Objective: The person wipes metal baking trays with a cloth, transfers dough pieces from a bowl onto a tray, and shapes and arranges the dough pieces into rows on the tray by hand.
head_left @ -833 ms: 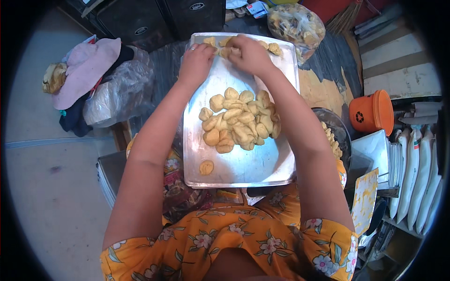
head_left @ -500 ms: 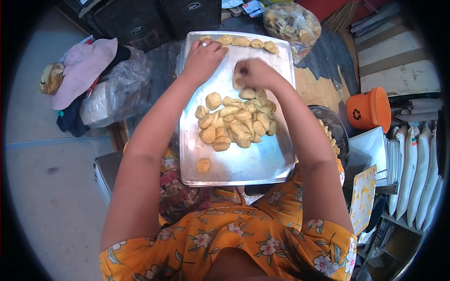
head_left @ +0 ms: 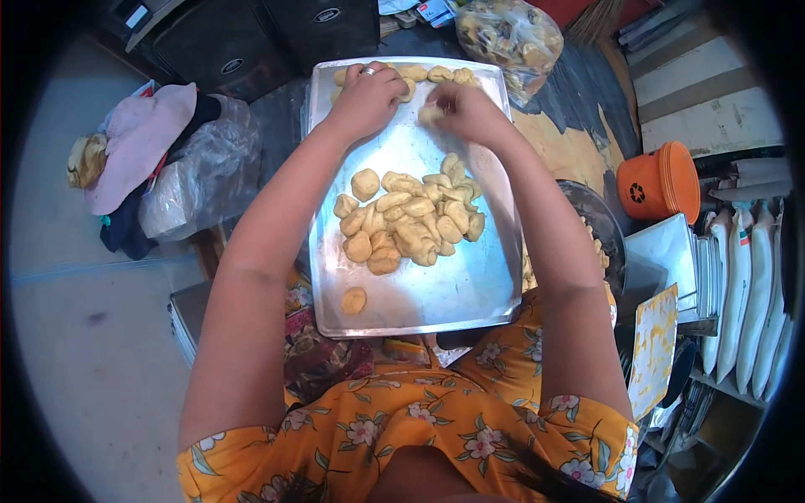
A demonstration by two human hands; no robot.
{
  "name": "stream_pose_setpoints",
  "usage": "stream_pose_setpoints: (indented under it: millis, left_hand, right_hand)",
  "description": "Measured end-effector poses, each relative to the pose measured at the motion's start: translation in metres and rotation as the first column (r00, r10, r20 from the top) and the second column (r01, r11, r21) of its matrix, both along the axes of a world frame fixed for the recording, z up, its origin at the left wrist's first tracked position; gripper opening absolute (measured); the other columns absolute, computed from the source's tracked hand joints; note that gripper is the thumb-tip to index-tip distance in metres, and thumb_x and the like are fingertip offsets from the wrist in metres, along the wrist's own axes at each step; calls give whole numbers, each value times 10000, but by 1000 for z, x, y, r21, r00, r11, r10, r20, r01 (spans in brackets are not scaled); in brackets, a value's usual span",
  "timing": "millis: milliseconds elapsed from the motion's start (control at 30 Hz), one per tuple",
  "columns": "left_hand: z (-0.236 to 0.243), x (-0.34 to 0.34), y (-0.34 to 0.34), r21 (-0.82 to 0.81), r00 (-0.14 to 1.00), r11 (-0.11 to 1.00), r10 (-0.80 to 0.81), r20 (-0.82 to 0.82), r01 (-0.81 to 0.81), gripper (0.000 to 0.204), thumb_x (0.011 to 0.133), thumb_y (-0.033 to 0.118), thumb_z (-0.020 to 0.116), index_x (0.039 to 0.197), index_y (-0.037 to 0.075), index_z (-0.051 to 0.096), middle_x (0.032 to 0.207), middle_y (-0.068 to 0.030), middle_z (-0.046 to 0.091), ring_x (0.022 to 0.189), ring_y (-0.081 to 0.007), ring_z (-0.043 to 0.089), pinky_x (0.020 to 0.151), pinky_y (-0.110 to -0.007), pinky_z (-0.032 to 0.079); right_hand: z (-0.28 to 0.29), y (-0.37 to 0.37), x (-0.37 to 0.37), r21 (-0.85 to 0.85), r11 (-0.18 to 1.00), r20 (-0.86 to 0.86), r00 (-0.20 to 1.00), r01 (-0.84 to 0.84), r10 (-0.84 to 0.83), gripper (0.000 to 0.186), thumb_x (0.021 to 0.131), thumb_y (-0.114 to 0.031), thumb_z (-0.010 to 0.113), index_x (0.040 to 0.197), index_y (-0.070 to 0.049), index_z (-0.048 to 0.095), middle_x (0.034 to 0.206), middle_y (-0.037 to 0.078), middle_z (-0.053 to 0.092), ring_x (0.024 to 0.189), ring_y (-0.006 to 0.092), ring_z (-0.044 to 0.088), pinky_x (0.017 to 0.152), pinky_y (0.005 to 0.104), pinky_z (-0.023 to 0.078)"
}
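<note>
A shiny metal tray (head_left: 402,310) lies before me with a loose heap of yellowish dough pieces (head_left: 411,222) in its middle. One flattened round piece (head_left: 354,300) lies apart near the tray's near left corner. Along the far edge runs a row of dough pieces (head_left: 439,74). My left hand (head_left: 369,101), a ring on one finger, is at the far left end of that row, its fingers curled on a dough piece (head_left: 407,90). Just right of it, my right hand (head_left: 468,111) pinches another dough piece (head_left: 430,114) above the tray; motion blurs its fingertips.
A plastic bag of dough-coloured pieces (head_left: 511,46) stands beyond the tray's far right corner. An orange bucket (head_left: 658,183) and a dark basin (head_left: 616,226) are at the right. A pink hat (head_left: 147,138) and clear plastic (head_left: 201,189) lie at the left.
My right hand has moved away from the heap toward the far edge, carrying a dough piece. My left hand stays at the row, where a dough piece now shows by its fingertips.
</note>
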State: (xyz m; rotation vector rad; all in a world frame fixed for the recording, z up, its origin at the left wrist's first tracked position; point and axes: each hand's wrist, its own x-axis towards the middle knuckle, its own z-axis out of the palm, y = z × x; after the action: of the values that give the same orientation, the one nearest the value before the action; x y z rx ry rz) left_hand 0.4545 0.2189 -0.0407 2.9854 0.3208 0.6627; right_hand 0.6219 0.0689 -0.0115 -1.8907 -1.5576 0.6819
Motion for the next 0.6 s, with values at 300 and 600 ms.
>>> stream_pose_setpoints:
  millis: [300, 600]
  left_hand:
    - [12, 10, -15, -96, 998, 994, 47, 32, -44, 178, 789, 225, 654, 932, 118, 661, 1004, -41, 632, 1070, -225, 554, 976, -432, 316]
    - [0, 50, -23, 82, 998, 995, 62, 4, -62, 228, 813, 278, 681, 978, 121, 669, 996, -29, 622, 1046, -225, 557, 957, -424, 334]
  right_hand:
    - [12, -30, -7, -172, 974, 110, 979, -148, 169, 326, 726, -157, 749, 1032, -67, 682, 973, 95, 669, 904, 236, 657, 818, 347, 512]
    - [-26, -11, 44, 140, 929, -172, 932, 343, -318, 198, 759, -139, 722, 904, -12, 675, 788, 110, 689, 656, 186, 654, 632, 327, 524]
